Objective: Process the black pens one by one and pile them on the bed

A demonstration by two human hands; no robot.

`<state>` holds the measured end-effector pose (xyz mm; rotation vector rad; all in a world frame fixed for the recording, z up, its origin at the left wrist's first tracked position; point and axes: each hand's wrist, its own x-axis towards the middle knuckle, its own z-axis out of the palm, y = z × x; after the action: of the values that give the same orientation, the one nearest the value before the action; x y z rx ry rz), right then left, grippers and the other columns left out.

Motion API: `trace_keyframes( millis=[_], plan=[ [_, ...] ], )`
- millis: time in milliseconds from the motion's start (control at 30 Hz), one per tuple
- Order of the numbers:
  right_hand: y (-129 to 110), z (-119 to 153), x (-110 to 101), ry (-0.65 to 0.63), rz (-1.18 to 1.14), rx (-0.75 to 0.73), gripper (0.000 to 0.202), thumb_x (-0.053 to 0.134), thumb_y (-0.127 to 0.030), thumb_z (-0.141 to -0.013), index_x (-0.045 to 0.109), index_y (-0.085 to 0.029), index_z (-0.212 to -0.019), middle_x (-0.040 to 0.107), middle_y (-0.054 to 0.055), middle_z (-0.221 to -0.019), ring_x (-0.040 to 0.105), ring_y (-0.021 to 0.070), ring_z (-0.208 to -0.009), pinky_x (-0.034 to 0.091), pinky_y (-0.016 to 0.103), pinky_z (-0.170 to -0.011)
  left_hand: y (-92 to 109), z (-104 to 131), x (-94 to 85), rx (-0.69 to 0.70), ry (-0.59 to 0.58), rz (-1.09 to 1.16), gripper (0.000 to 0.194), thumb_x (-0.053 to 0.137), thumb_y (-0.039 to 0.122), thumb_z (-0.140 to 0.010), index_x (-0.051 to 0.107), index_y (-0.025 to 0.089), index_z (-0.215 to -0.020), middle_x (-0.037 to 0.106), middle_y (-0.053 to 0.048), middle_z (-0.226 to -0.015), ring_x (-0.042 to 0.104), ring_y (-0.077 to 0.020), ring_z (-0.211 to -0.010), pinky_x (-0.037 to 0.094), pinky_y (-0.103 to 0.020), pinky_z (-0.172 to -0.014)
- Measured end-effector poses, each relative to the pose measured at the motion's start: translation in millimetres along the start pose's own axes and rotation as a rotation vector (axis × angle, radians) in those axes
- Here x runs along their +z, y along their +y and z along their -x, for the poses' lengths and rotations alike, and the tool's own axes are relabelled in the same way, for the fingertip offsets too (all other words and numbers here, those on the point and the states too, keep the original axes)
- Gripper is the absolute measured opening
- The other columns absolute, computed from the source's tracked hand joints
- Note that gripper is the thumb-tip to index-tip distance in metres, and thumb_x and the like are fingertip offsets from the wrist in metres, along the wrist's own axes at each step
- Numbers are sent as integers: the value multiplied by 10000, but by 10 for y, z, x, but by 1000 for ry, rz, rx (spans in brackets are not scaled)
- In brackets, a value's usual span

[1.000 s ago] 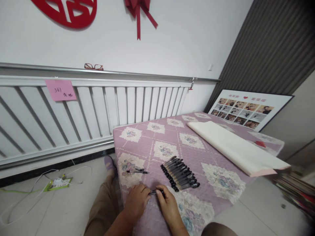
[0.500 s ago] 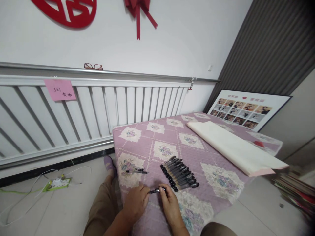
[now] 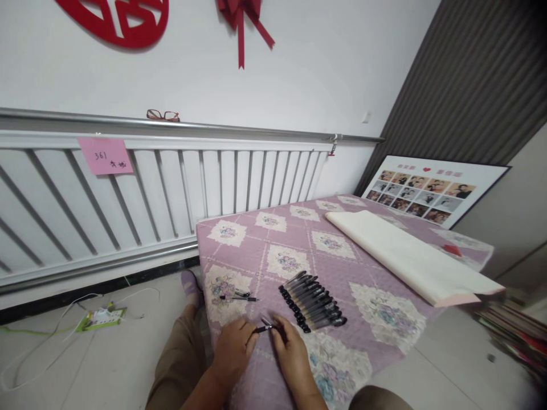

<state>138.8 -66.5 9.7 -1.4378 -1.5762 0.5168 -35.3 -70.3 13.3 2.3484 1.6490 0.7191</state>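
Near the front edge of the purple patterned cloth (image 3: 239,256), my left hand (image 3: 234,348) pinches a small black pen part (image 3: 262,329). Facing it, my right hand (image 3: 293,352) has its fingers closed around a thin pen piece (image 3: 268,322), blurred, its tip pointing up and left. The two pieces meet or nearly meet between my fingertips. Just beyond my right hand lies a slanted row of several black-capped pens (image 3: 311,302). Beyond my left hand, a black and clear pen (image 3: 239,298) lies flat, with a short dark piece beside it.
A folded cream sheet (image 3: 393,256) lies at the right of the cloth, with a photo board (image 3: 427,191) behind it. A white radiator (image 3: 252,176) runs along the wall. A power strip (image 3: 102,320) with cables sits on the floor at left.
The single pen held between my hands now shows as two pieces at an angle. My right hand has turned slightly, raising its piece. The row of pens is unchanged.
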Motion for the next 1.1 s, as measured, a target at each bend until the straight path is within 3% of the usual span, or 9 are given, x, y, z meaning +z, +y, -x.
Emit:
trace_keyframes(
  millis=[100, 300, 500, 967, 1100],
  plan=[
    [-12, 10, -38, 1, 11, 0, 289, 451, -371, -886, 649, -202, -1012, 686, 83, -1021, 626, 216, -963, 480, 355, -881, 3, 3, 2, 14, 28, -41, 198, 451, 241, -929, 631, 257, -1009, 634, -16, -955, 571, -188, -901, 406, -335, -838],
    [-107, 16, -81, -71, 74, -49, 405, 352, -455, -938, 554, -216, -680, 602, 29, -696, 570, 184, -694, 450, 292, -670, 52, -22, -74, 18, -59, -57, 172, 468, 257, -935, 625, 283, -1001, 631, 2, -986, 554, -202, -944, 367, -370, -873],
    [-62, 31, -15, -121, 127, -120, 394, 388, -425, -935, 496, -221, -616, 567, 7, -648, 542, 173, -648, 403, 273, -625, 70, -17, -86, 11, -94, -57, 200, 461, 258, -938, 605, 308, -1068, 627, 11, -1025, 541, -205, -980, 336, -385, -900],
    [-118, 22, -102, -223, -97, -25, 107, 523, -271, -837, 612, -213, -828, 633, 19, -812, 589, 178, -786, 445, 261, -727, 75, -26, -93, -4, -115, -47, 220, 416, 238, -950, 612, 288, -1038, 633, 3, -1001, 539, -204, -965, 317, -389, -902],
    [-123, 14, -104, -188, -89, 20, 197, 600, -266, -766, 609, -203, -952, 642, 22, -868, 593, 191, -836, 447, 276, -772, 55, -20, -79, 3, -101, -19, 232, 416, 241, -947, 613, 289, -1060, 629, -6, -1011, 532, -202, -972, 320, -388, -913]
  ],
)
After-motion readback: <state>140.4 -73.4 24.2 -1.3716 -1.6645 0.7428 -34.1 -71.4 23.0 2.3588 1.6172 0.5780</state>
